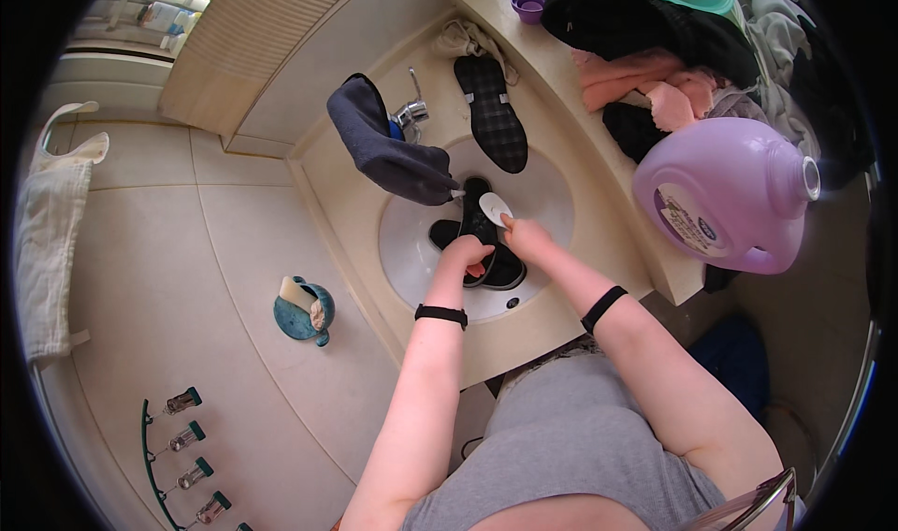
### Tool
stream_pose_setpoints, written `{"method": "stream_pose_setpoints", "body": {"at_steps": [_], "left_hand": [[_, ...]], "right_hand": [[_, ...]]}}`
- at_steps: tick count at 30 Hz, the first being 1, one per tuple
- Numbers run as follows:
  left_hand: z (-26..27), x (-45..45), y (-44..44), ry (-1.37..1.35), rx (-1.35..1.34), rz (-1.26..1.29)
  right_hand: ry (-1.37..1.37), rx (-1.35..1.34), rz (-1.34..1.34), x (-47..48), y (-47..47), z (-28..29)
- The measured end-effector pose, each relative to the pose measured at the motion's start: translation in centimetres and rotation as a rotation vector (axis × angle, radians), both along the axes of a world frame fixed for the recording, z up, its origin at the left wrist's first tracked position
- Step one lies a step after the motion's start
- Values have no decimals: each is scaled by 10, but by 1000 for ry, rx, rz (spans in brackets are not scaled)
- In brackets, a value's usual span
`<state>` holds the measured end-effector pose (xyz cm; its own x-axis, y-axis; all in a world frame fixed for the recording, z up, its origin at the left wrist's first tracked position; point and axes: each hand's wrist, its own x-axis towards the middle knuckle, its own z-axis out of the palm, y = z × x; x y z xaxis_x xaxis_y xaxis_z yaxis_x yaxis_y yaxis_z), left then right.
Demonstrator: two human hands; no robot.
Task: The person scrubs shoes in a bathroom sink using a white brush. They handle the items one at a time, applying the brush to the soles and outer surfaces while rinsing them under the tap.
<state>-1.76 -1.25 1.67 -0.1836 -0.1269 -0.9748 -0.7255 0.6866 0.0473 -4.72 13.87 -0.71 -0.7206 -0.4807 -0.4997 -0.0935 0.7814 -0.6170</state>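
In the oval washbasin (pixel 414 271), my left hand (pixel 470 254) grips the near end of a black shoe (pixel 477 212), which lies across another black shoe (pixel 511 273). My right hand (pixel 526 238) holds a white oval brush (pixel 495 209) against the upper shoe's right side; the brush's underside is hidden. A dark grey cloth item (pixel 386 141) hangs over the chrome faucet (pixel 412 113), its lower end over the basin. A dark checked insole (pixel 491 113) leans over the basin's far rim. Each wrist or forearm has a black band around it.
A large purple detergent bottle (pixel 722 194) stands on the raised ledge at right, near heaped clothes (pixel 645 33) and a purple cup (pixel 529 5). A crumpled pale cloth (pixel 463 38) lies behind the insole. A teal soap holder (pixel 302 312) is on the tiled wall at left.
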Motion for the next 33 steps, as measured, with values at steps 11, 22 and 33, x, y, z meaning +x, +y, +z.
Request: {"method": "stream_pose_setpoints", "body": {"at_steps": [11, 22, 33], "left_hand": [[-63, -7, -11, 821, -537, 16], [-88, 0, 1, 821, 1, 1456], [-95, -5, -24, 946, -51, 1055]], "right_hand": [[-91, -2, -53, 4, 11, 20], [-14, -44, -291, 5, 4, 32], [-14, 42, -286, 2, -3, 18]]}}
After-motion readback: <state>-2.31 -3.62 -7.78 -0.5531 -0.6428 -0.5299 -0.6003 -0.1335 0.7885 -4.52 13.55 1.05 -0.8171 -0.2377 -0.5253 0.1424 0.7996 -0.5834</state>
